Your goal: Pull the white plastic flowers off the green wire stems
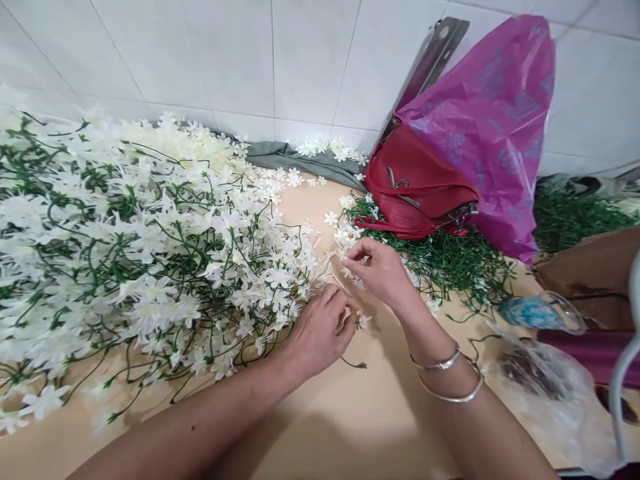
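My left hand (320, 330) is low over the table, its fingers curled in a pinch round a green artificial flower stem (356, 365), whose end sticks out below. A small white blossom (363, 323) shows by the fingertips. My right hand (381, 270) is just above and to the right, thumb and forefinger pressed together beside loose white stamens (326, 268); what they pinch is too small to make out. A big heap of white artificial flowers (165, 267) with green stems spreads to the left of both hands.
Behind my right hand, a red handbag (420, 180) rests on green stems (455, 267), with a purple plastic bag (505, 127) against it. A cup with blue contents (535, 312) and a clear plastic bag (555, 393) lie right. A tiled wall (225, 60) closes the back.
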A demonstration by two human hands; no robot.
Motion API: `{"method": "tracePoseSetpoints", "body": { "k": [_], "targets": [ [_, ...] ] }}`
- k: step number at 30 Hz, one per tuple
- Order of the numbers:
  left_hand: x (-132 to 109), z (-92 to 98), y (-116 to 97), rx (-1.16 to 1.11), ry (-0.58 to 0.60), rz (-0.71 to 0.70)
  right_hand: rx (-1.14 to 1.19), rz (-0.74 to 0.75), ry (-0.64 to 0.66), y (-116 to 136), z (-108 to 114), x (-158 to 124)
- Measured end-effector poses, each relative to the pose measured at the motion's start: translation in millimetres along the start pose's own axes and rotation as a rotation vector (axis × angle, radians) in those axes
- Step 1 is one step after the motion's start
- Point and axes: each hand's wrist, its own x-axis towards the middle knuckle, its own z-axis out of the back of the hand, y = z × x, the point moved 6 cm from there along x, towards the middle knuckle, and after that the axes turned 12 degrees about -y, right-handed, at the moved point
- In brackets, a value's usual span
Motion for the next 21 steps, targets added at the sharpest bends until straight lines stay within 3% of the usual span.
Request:
{"method": "tracePoseSetpoints", "body": {
  "k": [3, 6, 11, 14, 18, 21],
  "targets": [
    [0, -1.5, 3, -0.044, -0.004, 0.011, 0.126, -0.052, -0.075, -6, 20, -5],
    [0, -1.5, 4, -0.073, -0.012, 0.023, -0.055, 0.003, -0.096, -6, 32, -15],
    [2, 2.9, 3, -0.097, -0.052, 0.049, -0.285, 0.139, 0.091, 2, 13, -29],
    [2, 7.4, 5, -0.098, -0.133, 0.065, -0.351, 0.165, 0.110, 2, 4, -27],
    [1, 14.7, 11, -0.149, -0.277, 0.097, -0.045, 0.051, 0.023, 3, 12, -25],
    [1, 17.8, 15, -0.210, -0.309, 0.143, 0.376, -0.210, 0.152, -1, 10, -37]
  ]
}}
